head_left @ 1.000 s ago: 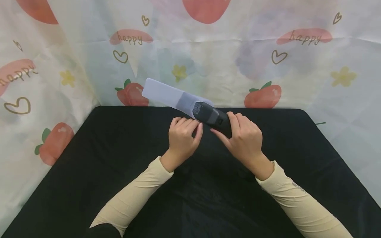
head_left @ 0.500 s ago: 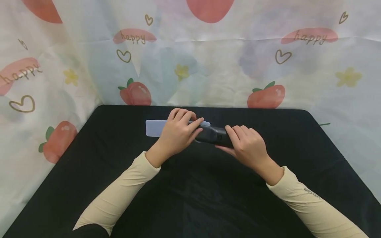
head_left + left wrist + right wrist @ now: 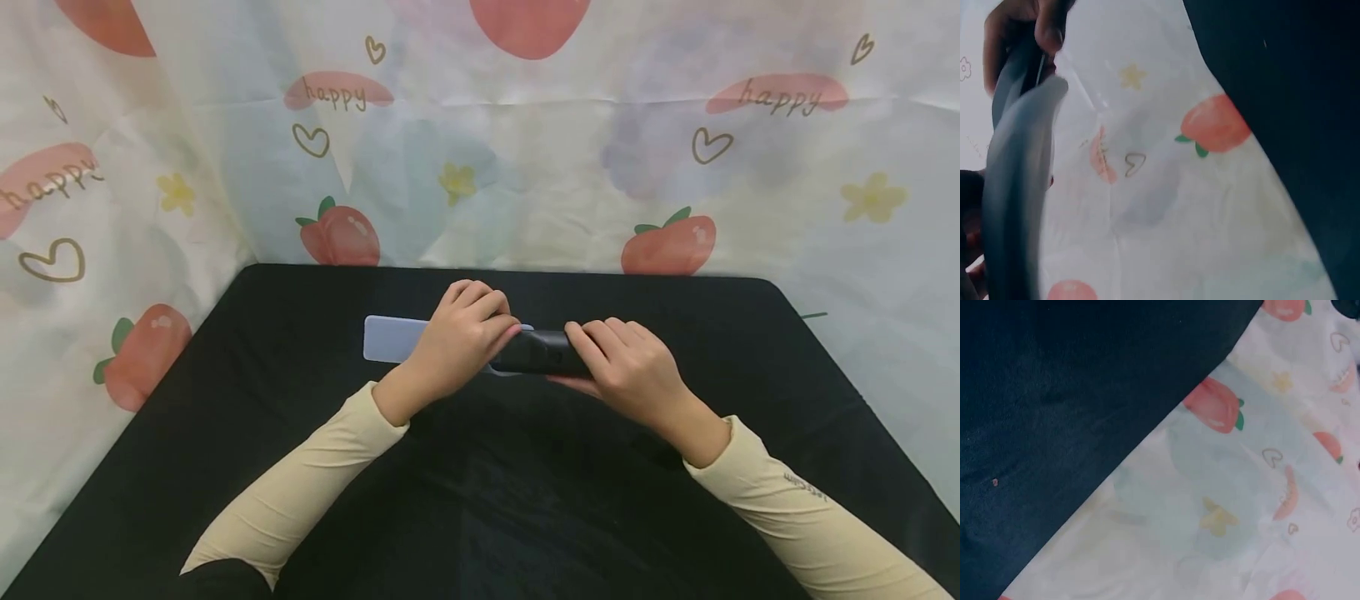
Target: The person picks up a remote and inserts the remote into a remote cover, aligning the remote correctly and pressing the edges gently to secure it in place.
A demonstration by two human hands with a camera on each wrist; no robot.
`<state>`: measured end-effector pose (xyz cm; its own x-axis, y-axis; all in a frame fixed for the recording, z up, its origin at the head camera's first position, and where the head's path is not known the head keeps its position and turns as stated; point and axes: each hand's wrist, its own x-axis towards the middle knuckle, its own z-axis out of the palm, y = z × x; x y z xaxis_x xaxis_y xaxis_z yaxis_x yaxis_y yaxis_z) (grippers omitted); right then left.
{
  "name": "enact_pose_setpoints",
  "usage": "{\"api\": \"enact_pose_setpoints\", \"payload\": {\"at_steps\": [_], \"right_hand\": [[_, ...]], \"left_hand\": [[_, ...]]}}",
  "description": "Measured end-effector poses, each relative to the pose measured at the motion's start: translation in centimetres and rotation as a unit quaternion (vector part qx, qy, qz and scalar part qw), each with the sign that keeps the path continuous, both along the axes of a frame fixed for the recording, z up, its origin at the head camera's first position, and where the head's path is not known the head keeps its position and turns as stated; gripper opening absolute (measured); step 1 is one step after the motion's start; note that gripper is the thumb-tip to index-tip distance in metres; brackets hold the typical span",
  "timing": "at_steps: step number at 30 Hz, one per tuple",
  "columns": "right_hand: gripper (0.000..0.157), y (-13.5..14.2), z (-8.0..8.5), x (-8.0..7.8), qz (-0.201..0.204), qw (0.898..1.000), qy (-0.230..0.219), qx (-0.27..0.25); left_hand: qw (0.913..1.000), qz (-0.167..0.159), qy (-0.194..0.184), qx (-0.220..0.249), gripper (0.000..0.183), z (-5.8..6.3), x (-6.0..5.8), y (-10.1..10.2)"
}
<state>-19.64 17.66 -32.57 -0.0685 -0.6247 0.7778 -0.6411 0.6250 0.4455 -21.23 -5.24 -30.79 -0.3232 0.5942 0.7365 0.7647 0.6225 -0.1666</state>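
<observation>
A tool with a black handle (image 3: 534,352) and a long, flat, pale blue-white piece (image 3: 393,339) lies level across the middle of the head view, its exact kind unclear. My right hand (image 3: 626,367) grips the right end of the handle. Where handle and pale piece meet, my left hand (image 3: 461,337) holds the tool with curled fingers, hiding part of the joint. In the left wrist view the blurred pale piece (image 3: 1016,181) runs up the left side, and the right hand's fingers (image 3: 1050,28) curl round the handle. Neither hand shows in the right wrist view.
A black-covered table (image 3: 465,483) spreads beneath the hands. Behind it and at both sides hangs a pale curtain (image 3: 540,183) printed with fruit, hearts and flowers.
The tool has come down from a tilt to nearly level. My left hand has moved from below its edge onto the joint, and then both hands have shifted slightly.
</observation>
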Motion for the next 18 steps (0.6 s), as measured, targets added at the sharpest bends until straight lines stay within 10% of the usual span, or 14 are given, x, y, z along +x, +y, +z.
{"api": "enact_pose_setpoints", "payload": {"at_steps": [8,18], "right_hand": [[0.052,-0.5,0.4,0.2,-0.016,1.000,0.001,0.003],[0.064,-0.9,1.4,0.6,-0.155,0.984,-0.073,-0.044]], "left_hand": [[0.9993,-0.005,-0.005,0.036,0.015,-0.2,0.2,0.9],[0.9786,0.133,0.092,0.127,0.025,-0.5,-0.1,0.7]]}}
